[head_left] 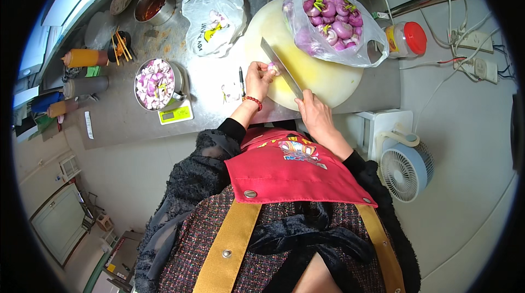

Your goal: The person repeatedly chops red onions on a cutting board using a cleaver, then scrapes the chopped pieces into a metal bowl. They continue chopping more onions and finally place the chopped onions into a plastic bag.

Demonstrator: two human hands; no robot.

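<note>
Over the left part of a round, pale cutting board (340, 88), my left hand (259, 78) pinches a small purple onion (273, 69). My right hand (316, 113) grips the handle of a cleaver (281, 66), whose long blade slants up past the onion's right side. A plastic bag of purple onions (340, 22), several with green sprouts, rests on the board's upper right. To the left, a metal pot of chopped onion (155, 83) stands on a green-edged kitchen scale (176, 114).
A crumpled white plastic bag (213, 22) lies behind my left hand. A black pen (241, 79) and onion scraps (230, 92) lie near my left wrist. Sauce bottles (84, 58) line the far left. A red-lidded jar (406, 40) and a fan (406, 172) are at right.
</note>
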